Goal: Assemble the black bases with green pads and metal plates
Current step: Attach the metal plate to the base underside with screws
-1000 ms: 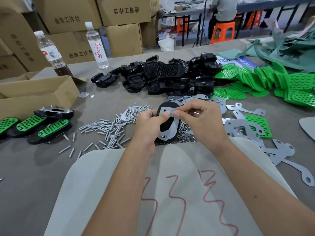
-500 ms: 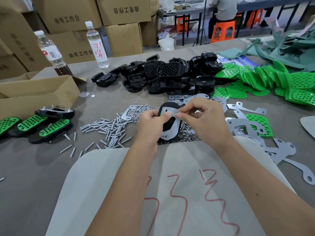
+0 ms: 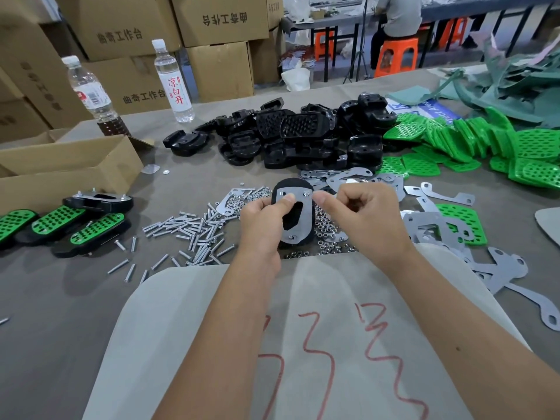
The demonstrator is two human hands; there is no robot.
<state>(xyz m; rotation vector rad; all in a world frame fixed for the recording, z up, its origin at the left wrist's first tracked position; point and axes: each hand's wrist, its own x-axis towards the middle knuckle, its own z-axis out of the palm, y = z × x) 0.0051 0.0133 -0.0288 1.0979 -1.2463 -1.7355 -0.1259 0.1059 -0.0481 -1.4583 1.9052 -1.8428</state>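
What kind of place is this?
Probably a small assembly workshop: piles of black bases, green pads and screws cover the table, with stacked cartons behind.

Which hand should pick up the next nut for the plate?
Right. The left hand grips the black base with its metal plate, while the right hand is beside it, directly over the loose nuts.
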